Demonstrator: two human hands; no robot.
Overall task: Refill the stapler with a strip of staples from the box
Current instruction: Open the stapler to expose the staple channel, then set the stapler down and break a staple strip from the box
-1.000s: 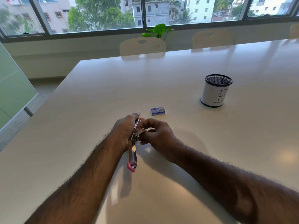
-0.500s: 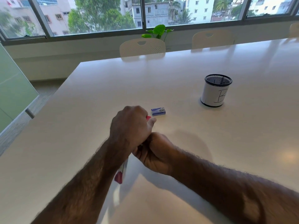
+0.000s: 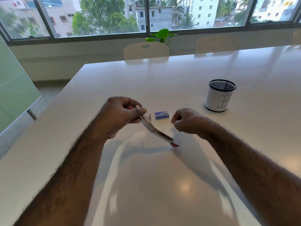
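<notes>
The left hand (image 3: 119, 115) has its grip clamped on the stapler (image 3: 154, 130), thumb pressed along the metal near the hinge end and fingers curled behind it, so the tool hangs above the bench (image 3: 162, 185) rather than resting on it. The stapler slants down to the right, its pink tip (image 3: 174, 145) low and close to the white surface; held this way, the magazine channel probably faces up and toward the other hand, ready to take a strip, though blur hides whether the channel is loaded or bare. Just beyond the stapler's middle sits the small blue staple box (image 3: 161, 115), flat on the bench and within easy reach of both hands, apparently shut. To its right the right hand (image 3: 187, 120) hovers apart from the stapler, its grip drawn together in a loose fist with fingertips pinched; whether a strip is held there cannot be told. Farther right stands a mesh-topped pen cup (image 3: 219, 98), well clear of the work.
</notes>
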